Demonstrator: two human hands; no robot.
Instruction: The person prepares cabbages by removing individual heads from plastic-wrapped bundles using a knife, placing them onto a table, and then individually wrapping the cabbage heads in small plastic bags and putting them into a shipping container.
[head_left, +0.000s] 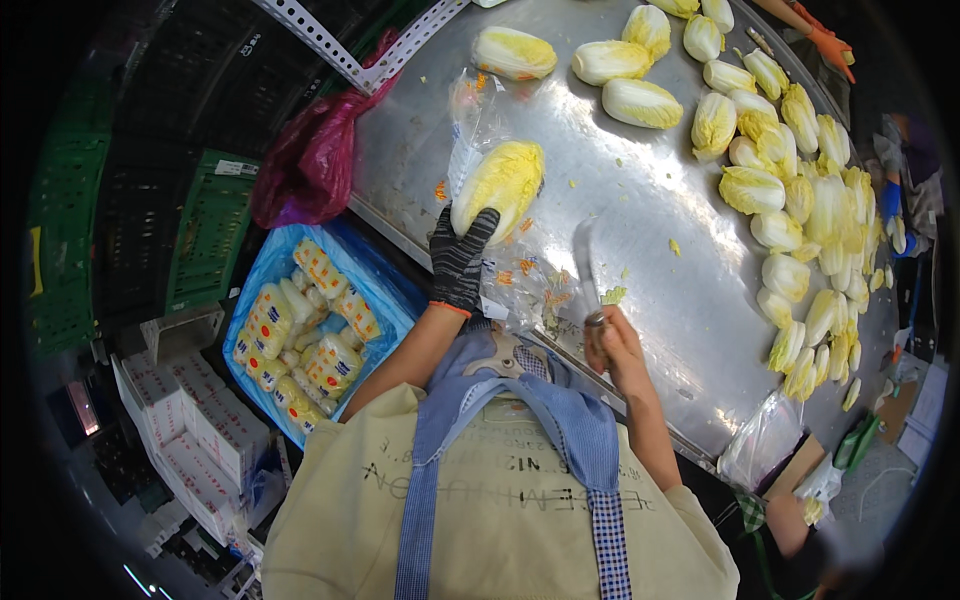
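My left hand (463, 259), in a dark striped knit glove with an orange cuff, grips the base of a napa cabbage (502, 184) over the metal table. Bare, my right hand (619, 349) is closed around the handle of a knife. Its curved blade (583, 262) points away from me and looks blurred. Clear printed plastic bags (525, 289) lie on the table by my gloved hand, and another clear bag (476, 112) lies beyond the cabbage. Small leaf scraps (613, 295) are scattered near the blade.
Several napa cabbages (641, 103) lie farther back, with a large pile (829, 202) on the right. A blue-lined crate (259, 289) of bagged cabbages stands at my left, below a magenta plastic bag (307, 161). A perforated metal post (322, 41) rises at the table edge. Other people's gloved hands (831, 51) appear beyond.
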